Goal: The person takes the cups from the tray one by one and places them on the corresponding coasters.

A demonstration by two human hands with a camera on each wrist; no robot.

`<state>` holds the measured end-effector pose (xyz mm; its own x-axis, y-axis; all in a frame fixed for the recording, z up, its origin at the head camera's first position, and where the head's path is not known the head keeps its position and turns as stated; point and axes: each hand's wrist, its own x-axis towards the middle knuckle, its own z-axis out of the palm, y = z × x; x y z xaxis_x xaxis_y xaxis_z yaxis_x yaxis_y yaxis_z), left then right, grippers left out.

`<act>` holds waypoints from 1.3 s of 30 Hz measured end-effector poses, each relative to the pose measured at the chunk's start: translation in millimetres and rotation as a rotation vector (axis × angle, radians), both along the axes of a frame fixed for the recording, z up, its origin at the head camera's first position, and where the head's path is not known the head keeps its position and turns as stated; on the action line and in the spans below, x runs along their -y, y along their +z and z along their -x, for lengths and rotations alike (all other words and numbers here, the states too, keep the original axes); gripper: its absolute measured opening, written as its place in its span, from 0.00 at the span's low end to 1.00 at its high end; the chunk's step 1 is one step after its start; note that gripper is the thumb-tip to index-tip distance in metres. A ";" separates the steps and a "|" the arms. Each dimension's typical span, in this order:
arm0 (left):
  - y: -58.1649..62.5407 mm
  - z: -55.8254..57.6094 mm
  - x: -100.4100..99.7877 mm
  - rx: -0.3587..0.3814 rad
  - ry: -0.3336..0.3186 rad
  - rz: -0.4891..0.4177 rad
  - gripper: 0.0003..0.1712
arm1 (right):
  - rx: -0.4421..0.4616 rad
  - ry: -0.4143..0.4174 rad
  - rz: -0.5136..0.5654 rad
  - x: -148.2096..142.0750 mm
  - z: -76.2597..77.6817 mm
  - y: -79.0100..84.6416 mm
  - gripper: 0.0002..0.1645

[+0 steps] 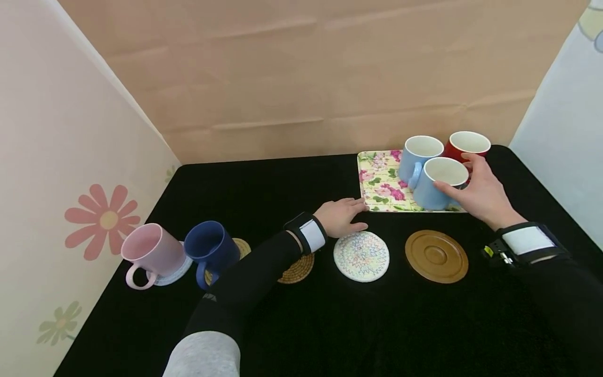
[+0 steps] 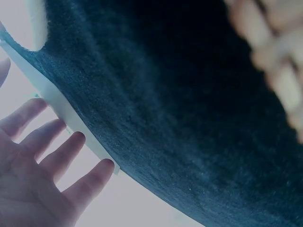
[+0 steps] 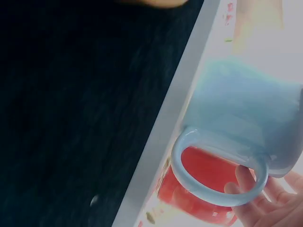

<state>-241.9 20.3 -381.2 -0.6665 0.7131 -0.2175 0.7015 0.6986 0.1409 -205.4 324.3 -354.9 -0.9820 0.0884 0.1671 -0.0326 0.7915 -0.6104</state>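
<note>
On a flowered tray [image 1: 377,196] at the back right stand two light blue mugs and a red mug [image 1: 454,152]. My right hand [image 1: 482,191] holds the front light blue mug [image 1: 428,193], thumb at its near side and fingers behind. In the right wrist view, fingers show beside the handle [image 3: 222,198] of this light blue mug. The other light blue mug [image 1: 407,165] stands just behind it. My left hand [image 1: 340,217] reaches to the tray's front left corner with fingers extended, the fingertips at its edge.
In a row before the tray lie a white patterned coaster [image 1: 361,256], a brown wooden coaster [image 1: 436,256] and a woven coaster [image 1: 299,269] partly under my left arm. A pink mug [image 1: 157,251] and a dark blue mug [image 1: 214,248] stand on coasters at left. Walls surround the black tabletop.
</note>
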 end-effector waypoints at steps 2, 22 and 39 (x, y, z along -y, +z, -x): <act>-1.7 0.5 -1.4 -0.004 -0.001 -0.002 0.32 | -0.011 0.000 -0.004 5.3 1.0 -0.6 0.58; -8.9 9.5 0.3 0.007 0.038 -0.004 0.32 | -0.056 -0.015 -0.081 69.9 17.9 -3.6 0.55; 12.4 4.0 29.2 0.014 0.090 -0.200 0.27 | -0.049 0.236 -0.114 14.2 -21.6 -17.2 0.18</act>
